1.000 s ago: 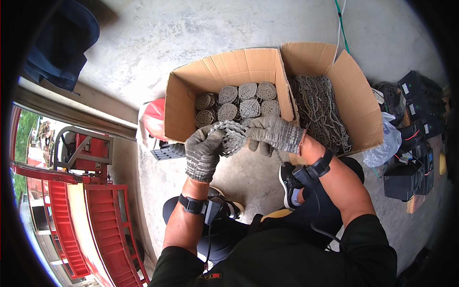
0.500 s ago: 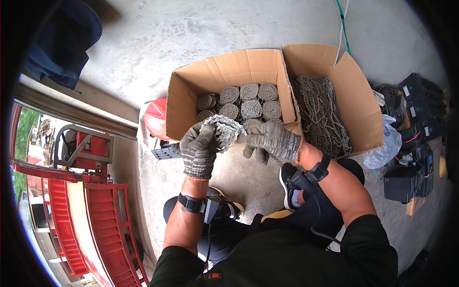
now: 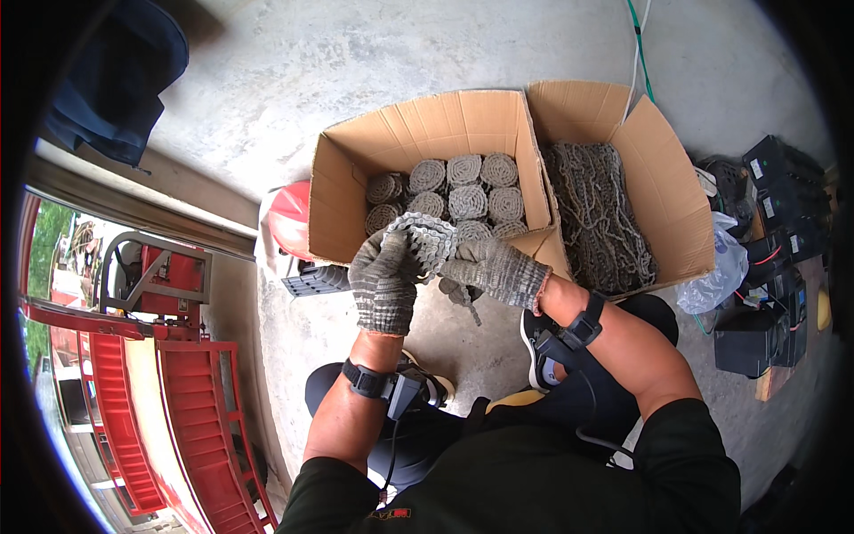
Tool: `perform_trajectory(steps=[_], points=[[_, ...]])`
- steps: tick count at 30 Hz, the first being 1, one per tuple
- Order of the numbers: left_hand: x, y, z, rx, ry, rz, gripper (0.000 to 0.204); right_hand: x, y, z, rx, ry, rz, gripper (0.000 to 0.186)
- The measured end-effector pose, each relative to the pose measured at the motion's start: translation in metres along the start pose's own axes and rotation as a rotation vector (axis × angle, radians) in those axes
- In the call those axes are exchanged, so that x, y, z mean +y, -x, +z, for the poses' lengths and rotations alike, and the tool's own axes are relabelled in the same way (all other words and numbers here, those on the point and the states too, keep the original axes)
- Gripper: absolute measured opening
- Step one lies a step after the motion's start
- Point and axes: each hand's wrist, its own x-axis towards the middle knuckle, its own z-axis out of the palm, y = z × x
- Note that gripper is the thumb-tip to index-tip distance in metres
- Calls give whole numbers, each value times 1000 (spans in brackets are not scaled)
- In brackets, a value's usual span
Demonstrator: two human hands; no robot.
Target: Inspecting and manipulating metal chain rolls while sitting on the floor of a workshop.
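Observation:
Both of my hands wear grey striped knit gloves and meet at a partly coiled metal roller chain (image 3: 429, 238). My left hand (image 3: 384, 278) closes around the coil's left side. My right hand (image 3: 498, 271) grips the chain at the coil's right, and a short loose end hangs below its fingers. Just beyond the hands stands a cardboard box (image 3: 331, 196) with several rolled chains (image 3: 468, 203) set upright in rows. A second cardboard box (image 3: 669, 196) on the right holds a heap of loose long chains (image 3: 598, 214).
A red rounded object (image 3: 291, 220) and a black plastic crate (image 3: 316, 279) sit left of the boxes. Black batteries (image 3: 752, 338) and a clear plastic bag (image 3: 722, 267) lie at the right. Red metal machinery (image 3: 209, 418) is at the left. My shoes rest on the concrete floor (image 3: 471, 356).
My left hand has shifted slightly right with the coil. My right hand has come left and closed in on it, and a hanging chain end now shows below.

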Motion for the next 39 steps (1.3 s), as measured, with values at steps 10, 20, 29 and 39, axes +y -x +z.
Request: perform_trajectory(steps=[10,20,29,39], points=[[-1,5,11,18,1,6,24,-27,7,4,15,230,214,36],[-8,7,16,27,-64,43,27,1,1,12,21,376,-33,34],[-13,10,20,-92,109,25,36,-8,8,22,-16,-204,173,25],[-17,10,23,-127,218,-15,48,-5,10,27,43,-304,184,29]])
